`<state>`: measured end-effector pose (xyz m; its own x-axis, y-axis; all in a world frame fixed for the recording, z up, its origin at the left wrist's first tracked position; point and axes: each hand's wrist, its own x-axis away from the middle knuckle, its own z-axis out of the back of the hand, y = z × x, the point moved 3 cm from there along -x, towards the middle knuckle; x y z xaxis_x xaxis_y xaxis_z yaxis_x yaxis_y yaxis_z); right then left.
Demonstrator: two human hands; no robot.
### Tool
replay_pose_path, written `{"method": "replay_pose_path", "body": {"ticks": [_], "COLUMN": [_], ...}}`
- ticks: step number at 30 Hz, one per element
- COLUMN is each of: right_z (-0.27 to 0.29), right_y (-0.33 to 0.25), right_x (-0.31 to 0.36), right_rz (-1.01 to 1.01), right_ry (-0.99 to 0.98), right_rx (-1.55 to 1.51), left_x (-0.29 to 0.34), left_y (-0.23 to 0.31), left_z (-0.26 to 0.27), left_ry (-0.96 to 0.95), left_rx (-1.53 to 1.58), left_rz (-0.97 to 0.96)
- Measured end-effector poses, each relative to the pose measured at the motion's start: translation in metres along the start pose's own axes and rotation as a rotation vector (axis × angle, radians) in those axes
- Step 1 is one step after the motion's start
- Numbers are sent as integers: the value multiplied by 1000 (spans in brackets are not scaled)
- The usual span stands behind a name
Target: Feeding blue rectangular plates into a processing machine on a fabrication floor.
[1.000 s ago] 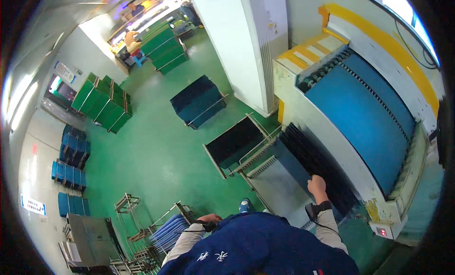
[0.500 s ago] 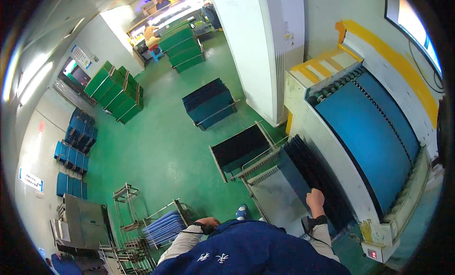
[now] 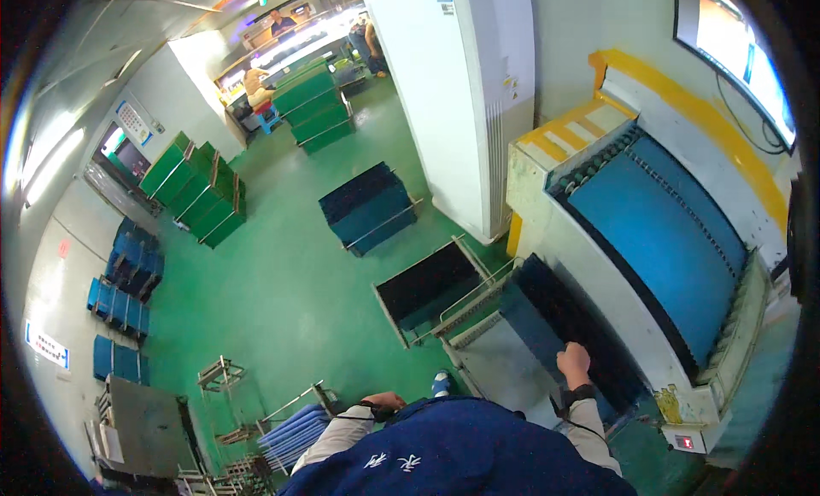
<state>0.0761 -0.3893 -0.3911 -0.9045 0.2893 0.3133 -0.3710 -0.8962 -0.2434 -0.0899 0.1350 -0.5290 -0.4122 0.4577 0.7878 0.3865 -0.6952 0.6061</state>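
Note:
My right hand (image 3: 574, 365) is closed in a fist over the dark blue panels (image 3: 540, 312) that stand packed on edge in a metal rack. Whether its fingers grip a panel edge cannot be made out. My left hand (image 3: 384, 400) rests against the front of my dark blue top at waist height, with its fingers partly hidden. The rack (image 3: 495, 342) has a toothed rail at its far end and a pale, bare base to the left of the panels. Just right of the rack stands a machine with blue panels (image 3: 658, 214) lying on its sloping roller bed.
Another rack (image 3: 436, 282) of dark panels and a dark blue stack (image 3: 369, 207) stand ahead. Green panel stacks (image 3: 201, 193) are farther back. Left of me are light-blue panels (image 3: 295, 432) and metal frames (image 3: 220, 375). A white cabinet (image 3: 436, 111) rises beyond the machine; people sit far off.
The view has shifted a little, so the racks and floor stacks appear slightly lower and farther left. My right hand stays closed at the panels, and my left hand stays at my waist.

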Motion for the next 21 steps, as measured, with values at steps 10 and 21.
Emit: {"method": "replay_pose_path", "body": {"ticks": [10, 21], "right_z": [0, 10], "right_y": [2, -13], "right_x": [12, 10], "right_rz": [-90, -84], "right_ry": [39, 65], "right_rx": [0, 48], "left_x": [-15, -21], "left_y": [16, -15], "left_z": [33, 29], "left_ry": [-44, -62], "left_rx": [-16, 106], "left_rz": [3, -11]}}
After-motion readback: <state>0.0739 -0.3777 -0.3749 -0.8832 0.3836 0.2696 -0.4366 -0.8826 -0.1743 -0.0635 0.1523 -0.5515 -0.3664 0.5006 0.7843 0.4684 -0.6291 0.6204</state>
